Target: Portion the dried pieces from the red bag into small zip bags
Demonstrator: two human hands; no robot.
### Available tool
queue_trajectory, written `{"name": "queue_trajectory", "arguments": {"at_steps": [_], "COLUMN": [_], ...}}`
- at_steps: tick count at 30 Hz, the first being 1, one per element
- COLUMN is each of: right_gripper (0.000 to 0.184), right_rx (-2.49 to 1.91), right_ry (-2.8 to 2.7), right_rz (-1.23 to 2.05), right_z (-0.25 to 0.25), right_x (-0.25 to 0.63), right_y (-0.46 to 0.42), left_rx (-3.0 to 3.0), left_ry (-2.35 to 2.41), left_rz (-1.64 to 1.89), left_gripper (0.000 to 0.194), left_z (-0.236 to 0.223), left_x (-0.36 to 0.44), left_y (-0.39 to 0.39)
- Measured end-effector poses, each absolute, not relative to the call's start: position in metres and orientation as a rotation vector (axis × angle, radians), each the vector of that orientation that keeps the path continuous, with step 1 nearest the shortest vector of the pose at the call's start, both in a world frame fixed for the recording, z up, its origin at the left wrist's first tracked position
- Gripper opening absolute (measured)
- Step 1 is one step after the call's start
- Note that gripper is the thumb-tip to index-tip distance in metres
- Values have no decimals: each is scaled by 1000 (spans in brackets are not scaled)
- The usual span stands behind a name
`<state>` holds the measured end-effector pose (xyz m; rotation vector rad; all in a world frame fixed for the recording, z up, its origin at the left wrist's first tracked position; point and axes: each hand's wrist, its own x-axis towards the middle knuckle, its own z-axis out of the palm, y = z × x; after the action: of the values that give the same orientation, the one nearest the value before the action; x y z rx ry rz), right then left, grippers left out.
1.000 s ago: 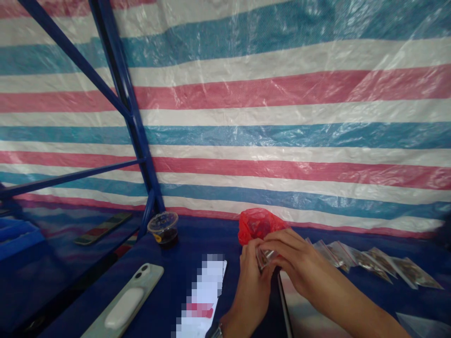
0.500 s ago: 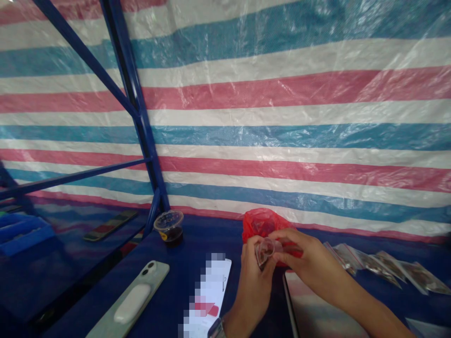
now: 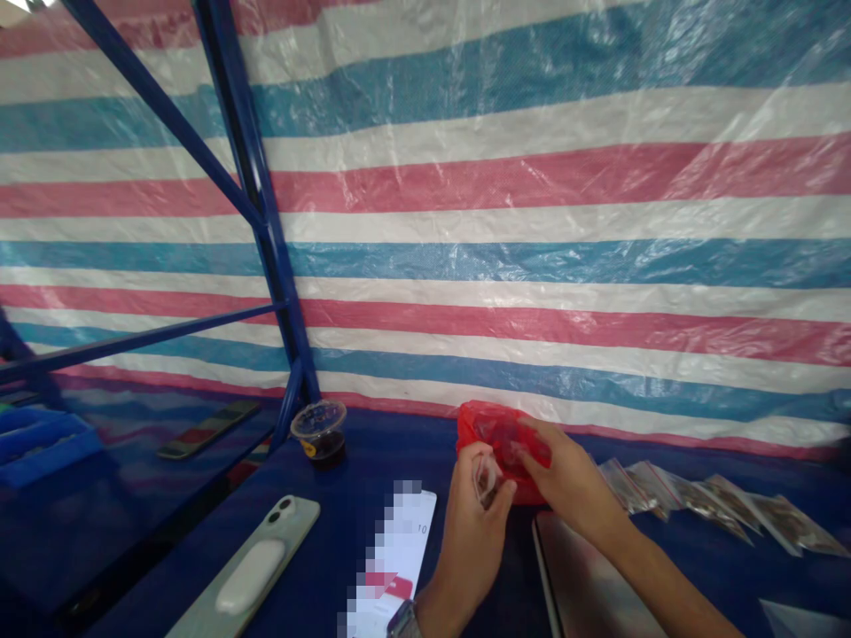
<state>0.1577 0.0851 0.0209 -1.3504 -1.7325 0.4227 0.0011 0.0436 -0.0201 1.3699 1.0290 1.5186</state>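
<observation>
My left hand (image 3: 473,540) is shut on a small clear plastic bag (image 3: 486,480), pinching it upright between thumb and fingers. My right hand (image 3: 564,478) grips a crumpled red plastic bag (image 3: 503,447) from its right side, and the two bags touch or nearly touch. A row of several small clear zip bags with brown contents (image 3: 705,501) lies to the right of my right hand, apart from it. A wristwatch (image 3: 402,618) sits on my left wrist, cut off by the lower edge of the picture.
The dark blue table cloth (image 3: 372,443) holds a phone in a pale case (image 3: 245,571), a printed paper partly blurred (image 3: 394,554), a lidded cup of dark liquid (image 3: 319,434) and a flat dark tablet (image 3: 585,576). A striped tarp (image 3: 532,266) and blue metal struts (image 3: 256,213) stand behind.
My right hand has left the small clear bag and moved onto the red bag. My hands are further apart, and the small clear bag stays in my left hand.
</observation>
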Motion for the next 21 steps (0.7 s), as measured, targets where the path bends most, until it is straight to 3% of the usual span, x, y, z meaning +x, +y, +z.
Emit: {"name": "queue_trajectory", "arguments": {"at_steps": [3,8,12,17,21], "right_gripper": [33,23,19,22,21], "right_rx": [-1222,-993,-1085,-1175,-1235], "right_ry": [-1818,-1980,-1968,-1975,-1903], "right_rz": [417,841,742,586,546], "right_z": [36,56,56,64,69], "right_x": [153,153,165,185,203], "right_y": [74,50,41,26,12], "left_rx": [1307,1282,1332,1501,1510], "left_ry": [920,663,657,736,734], "left_rz": [1494,1353,1173,1024,976], "left_gripper": [42,51,55,38,74], "left_z": [-15,-3,1,9,12], "left_x": [0,0,2,5,4], "left_y": [42,34,25,14,10]}}
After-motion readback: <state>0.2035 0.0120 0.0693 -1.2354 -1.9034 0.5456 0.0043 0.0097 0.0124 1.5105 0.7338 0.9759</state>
